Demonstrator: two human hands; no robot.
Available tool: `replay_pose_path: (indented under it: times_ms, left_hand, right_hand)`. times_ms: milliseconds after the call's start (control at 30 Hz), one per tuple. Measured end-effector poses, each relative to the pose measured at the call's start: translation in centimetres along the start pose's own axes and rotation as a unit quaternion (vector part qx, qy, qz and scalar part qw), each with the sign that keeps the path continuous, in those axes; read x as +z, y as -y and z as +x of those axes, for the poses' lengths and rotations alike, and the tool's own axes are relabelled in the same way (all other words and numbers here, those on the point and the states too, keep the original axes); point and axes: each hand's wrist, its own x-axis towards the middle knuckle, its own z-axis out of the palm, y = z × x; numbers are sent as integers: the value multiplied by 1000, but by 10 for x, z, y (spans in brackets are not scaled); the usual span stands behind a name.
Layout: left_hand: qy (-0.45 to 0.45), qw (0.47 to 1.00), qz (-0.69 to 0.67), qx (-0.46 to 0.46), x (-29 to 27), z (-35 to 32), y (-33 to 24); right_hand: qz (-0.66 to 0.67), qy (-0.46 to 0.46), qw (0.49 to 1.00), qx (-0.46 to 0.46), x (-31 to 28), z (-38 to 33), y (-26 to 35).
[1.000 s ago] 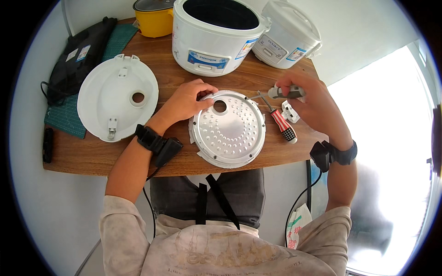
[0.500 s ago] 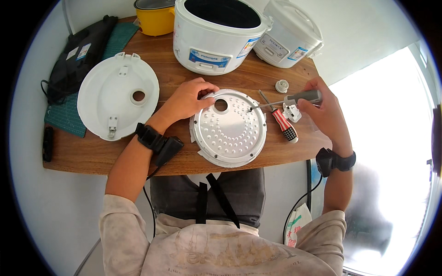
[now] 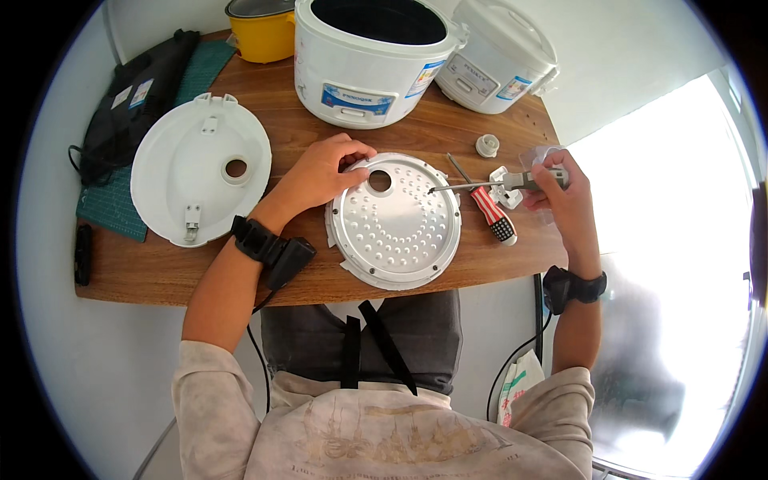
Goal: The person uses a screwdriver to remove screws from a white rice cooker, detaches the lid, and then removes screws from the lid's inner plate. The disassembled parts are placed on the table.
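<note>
A round silver inner lid plate [image 3: 392, 224] with raised dimples and one round hole lies near the table's front edge. My left hand [image 3: 326, 172] pinches its upper left rim between thumb and fingers. In my right hand [image 3: 568, 200] is a screwdriver [image 3: 524, 181] with a grey handle, held nearly level. Its shaft points left over the plate, and a small dark thing, perhaps a screw, shows at its tip; whether the tip touches the metal I cannot tell. Left of the plate lies a white outer lid [image 3: 196, 168] with a round hole.
A second screwdriver [image 3: 494, 216] with a striped handle lies beside a white plug piece [image 3: 504, 192], a round white cap [image 3: 486, 145] and clear plastic film. Behind stand an open rice cooker [image 3: 360, 88], a closed one [image 3: 496, 60] and a yellow pot [image 3: 262, 34]. A black bag [image 3: 136, 96] rests on a green mat.
My right hand has come slightly nearer and turned, so the screwdriver handle sits lower. Its tip stays over the same part of the plate. My left hand keeps its hold on the rim.
</note>
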Motion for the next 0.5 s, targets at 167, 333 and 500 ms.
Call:
replay_pose_path:
  times_ms: [167,333,500]
  left_hand:
    - [-28,995,60,77,1,-5,-9]
    - [-16,982,101,156,4,-12,-22]
    - [37,982,98,159,3,-11,-25]
  right_hand:
    - [78,-33,996,7,16,-22,-14]
    - [140,-27,990,6,38,-39,-30]
    - [156,-20,988,2,53,-43,-28]
